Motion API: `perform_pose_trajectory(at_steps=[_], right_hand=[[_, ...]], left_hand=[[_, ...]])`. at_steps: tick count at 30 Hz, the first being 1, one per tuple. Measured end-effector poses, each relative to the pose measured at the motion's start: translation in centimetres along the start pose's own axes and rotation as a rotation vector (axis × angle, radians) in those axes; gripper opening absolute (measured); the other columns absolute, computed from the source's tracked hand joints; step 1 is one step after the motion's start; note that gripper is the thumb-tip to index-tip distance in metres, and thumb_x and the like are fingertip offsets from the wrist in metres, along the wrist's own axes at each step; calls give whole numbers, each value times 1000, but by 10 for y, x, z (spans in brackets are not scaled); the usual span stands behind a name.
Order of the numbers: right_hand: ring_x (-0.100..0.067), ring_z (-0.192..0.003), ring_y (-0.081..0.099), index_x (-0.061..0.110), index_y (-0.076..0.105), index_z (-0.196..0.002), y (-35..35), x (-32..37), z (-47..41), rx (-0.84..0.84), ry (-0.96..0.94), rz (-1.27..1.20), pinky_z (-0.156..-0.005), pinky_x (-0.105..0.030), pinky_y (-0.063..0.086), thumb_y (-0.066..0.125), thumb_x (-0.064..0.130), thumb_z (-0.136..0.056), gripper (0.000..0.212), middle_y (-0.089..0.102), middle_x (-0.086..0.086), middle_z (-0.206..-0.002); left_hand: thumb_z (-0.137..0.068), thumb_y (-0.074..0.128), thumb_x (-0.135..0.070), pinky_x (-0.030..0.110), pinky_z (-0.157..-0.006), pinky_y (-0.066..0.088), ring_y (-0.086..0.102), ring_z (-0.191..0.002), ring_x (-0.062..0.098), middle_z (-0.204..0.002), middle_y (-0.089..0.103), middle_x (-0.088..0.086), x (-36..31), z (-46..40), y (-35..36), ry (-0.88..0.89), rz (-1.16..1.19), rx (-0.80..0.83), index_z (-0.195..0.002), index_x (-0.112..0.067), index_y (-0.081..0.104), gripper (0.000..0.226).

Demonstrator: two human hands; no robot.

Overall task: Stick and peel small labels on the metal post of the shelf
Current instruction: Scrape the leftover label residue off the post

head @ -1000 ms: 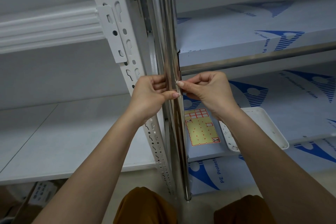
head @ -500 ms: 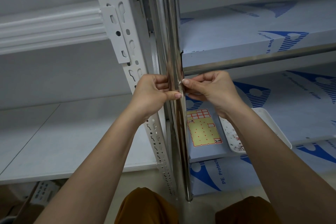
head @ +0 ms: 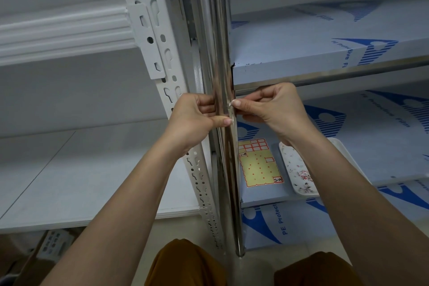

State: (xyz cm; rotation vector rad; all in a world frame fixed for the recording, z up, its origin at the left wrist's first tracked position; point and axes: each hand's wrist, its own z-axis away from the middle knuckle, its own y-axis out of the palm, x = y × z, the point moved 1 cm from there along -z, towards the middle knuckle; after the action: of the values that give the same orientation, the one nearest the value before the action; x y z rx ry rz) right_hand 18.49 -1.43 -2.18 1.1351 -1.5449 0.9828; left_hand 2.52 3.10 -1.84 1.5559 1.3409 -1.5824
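A shiny metal post [head: 214, 41] runs top to bottom through the middle of the view. My left hand [head: 196, 120] curls round it from the left, thumb pressed across its front. My right hand [head: 269, 106] is at the post's right edge, and its thumb and forefinger pinch a small white label [head: 230, 105] that stands off the metal. A yellow label sheet [head: 258, 165] with red-bordered labels lies on the lower shelf right of the post.
A white perforated upright [head: 153, 37] stands just left of the post. A white tray [head: 299, 169] with peeled label scraps sits beside the sheet. Shelves wrapped in blue-printed protective film [head: 325, 37] fill the right side; white shelves [head: 92, 174] the left. My knees are below.
Both hands stay at the same spot on the post. The right fingertips have shifted slightly at the label; the camera drifted a little.
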Motion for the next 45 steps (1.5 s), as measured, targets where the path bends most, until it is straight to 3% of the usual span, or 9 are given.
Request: perform_pose_trajectory(at_steps=[9, 16, 26, 33, 39, 45], right_hand=[[-15, -71, 73, 12, 71, -77, -1, 1, -1, 13, 33, -43, -62, -22, 57, 78, 16, -70, 11, 75, 0, -72], [-16, -73, 73, 15, 72, -77, 0, 1, -1, 7, 26, -21, -67, -26, 59, 76, 28, -59, 23, 75, 0, -73], [-16, -75, 73, 13, 72, -80, 1, 1, 2, 3, 28, -35, -68, -26, 60, 75, 30, -58, 28, 75, -2, -77], [-17, -76, 73, 5, 70, -85, -2, -2, 1, 27, 96, -67, -65, -23, 59, 75, 12, -72, 16, 75, -3, -77], [-18, -75, 73, 10, 70, -78, 1, -3, 3, -3, 74, -83, -66, -25, 59, 76, 14, -71, 11, 75, -4, -77], [-18, -74, 73, 13, 71, -76, 1, -2, 4, -4, 40, -33, -67, -26, 59, 77, 19, -68, 12, 75, -2, -75]], left_hand=[[-69, 75, 10, 27, -84, 56, 72, -88, 13, -93, 74, 3, -1, 0, 1, 2, -5, -1, -99, -10, 70, 36], [-68, 76, 9, 29, -85, 56, 72, -88, 13, -92, 75, 2, 1, 0, 2, 1, -2, -11, -95, -13, 71, 35], [-68, 76, 9, 31, -85, 56, 72, -88, 13, -91, 75, 1, -1, 0, 1, -13, -12, -9, -93, -14, 71, 35], [-69, 75, 10, 28, -83, 56, 72, -87, 13, -91, 75, 2, -1, 1, 1, -23, -8, 4, -94, -10, 71, 33], [-70, 75, 10, 25, -82, 57, 72, -87, 12, -92, 74, 2, -2, 1, 1, -19, -12, 10, -95, -9, 70, 32], [-69, 76, 7, 31, -87, 56, 72, -89, 12, -95, 74, 3, -2, 1, 0, -10, -30, 4, -96, -12, 71, 34]])
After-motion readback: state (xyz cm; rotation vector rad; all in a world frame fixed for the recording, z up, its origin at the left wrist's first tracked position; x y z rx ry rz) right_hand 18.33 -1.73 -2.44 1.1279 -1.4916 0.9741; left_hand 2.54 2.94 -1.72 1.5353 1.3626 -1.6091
